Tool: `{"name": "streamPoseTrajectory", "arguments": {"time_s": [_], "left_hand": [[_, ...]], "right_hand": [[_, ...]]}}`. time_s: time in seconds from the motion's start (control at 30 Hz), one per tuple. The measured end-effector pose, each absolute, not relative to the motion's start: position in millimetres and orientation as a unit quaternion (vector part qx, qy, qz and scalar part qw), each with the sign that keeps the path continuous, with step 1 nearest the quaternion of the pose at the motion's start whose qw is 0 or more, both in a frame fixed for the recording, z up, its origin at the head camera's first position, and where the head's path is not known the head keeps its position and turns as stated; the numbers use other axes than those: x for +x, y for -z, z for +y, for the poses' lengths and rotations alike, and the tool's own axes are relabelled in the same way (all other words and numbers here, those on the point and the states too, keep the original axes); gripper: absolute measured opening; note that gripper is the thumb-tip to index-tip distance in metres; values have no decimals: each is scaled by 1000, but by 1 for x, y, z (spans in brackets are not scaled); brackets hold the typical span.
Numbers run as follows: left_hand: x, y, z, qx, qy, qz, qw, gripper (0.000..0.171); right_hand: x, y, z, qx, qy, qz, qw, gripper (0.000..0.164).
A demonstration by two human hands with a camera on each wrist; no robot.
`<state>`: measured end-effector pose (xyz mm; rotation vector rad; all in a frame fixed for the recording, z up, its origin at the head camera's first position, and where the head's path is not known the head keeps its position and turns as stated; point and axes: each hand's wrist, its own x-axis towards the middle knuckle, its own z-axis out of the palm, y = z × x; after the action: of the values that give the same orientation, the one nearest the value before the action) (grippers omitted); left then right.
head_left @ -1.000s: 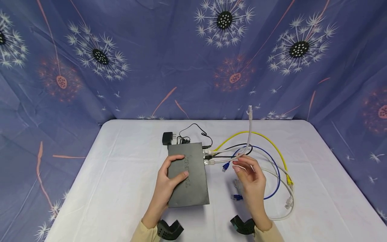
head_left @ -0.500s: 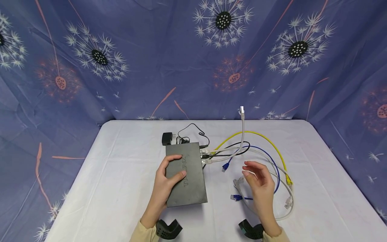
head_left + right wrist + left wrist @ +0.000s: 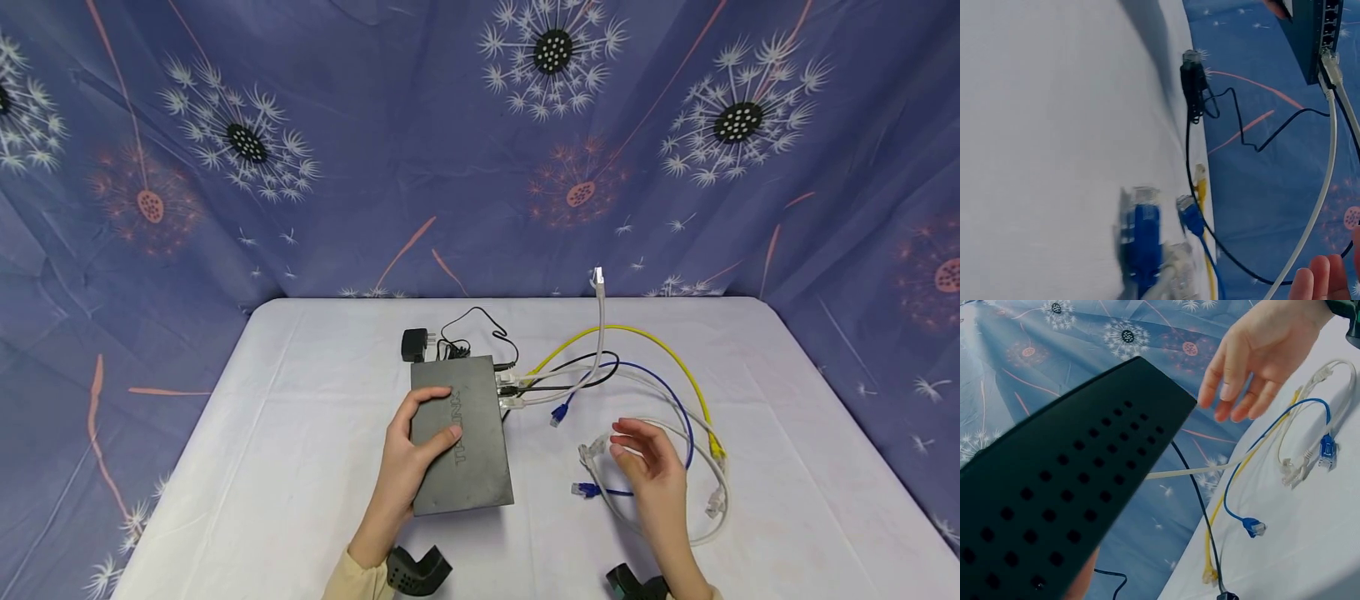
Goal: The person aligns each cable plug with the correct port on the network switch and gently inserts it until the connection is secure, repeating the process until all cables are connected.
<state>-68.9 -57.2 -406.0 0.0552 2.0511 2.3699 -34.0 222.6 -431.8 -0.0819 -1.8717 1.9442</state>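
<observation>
My left hand (image 3: 412,458) holds a dark grey TP-Link network switch (image 3: 480,479), thumb and fingers over its lettered top. Vent holes mark the switch's underside (image 3: 1085,462) in the left wrist view. White plugs sit in its port side, and a black cable lies right by them. One white network cable (image 3: 601,329) rises from there, its clear connector (image 3: 598,279) standing free in the air. My right hand (image 3: 656,479) is raised over the loose cables with loosely bent fingers and holds nothing. Below it lies a blue cable's connector (image 3: 585,490).
A black power adapter (image 3: 414,344) with a thin bundled cord lies behind the switch. To the right, a yellow cable (image 3: 660,340), blue cable and white cable (image 3: 726,492) curve across the white table (image 3: 300,467). Another blue connector (image 3: 559,414) lies near the switch. A patterned curtain (image 3: 375,167) hangs behind.
My right hand has let go of the white cable and moved right and toward me. The cable's free end has swung left. The left hand and switch have barely shifted.
</observation>
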Motion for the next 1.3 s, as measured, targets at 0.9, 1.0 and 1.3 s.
{"name": "streamPoseTrajectory", "arguments": {"time_s": [0.9, 1.0, 1.3], "left_hand": [[-68, 412, -56, 10, -754, 657, 12, 45], [-67, 412, -56, 8, -754, 657, 13, 45], [-66, 415, -55, 7, -755, 655, 16, 45]], "right_hand": [[-26, 470, 230, -41, -577, -806, 127, 35], [-27, 473, 231, -32, -570, -811, 128, 36], [-29, 472, 230, -47, -530, -840, 104, 40]]}}
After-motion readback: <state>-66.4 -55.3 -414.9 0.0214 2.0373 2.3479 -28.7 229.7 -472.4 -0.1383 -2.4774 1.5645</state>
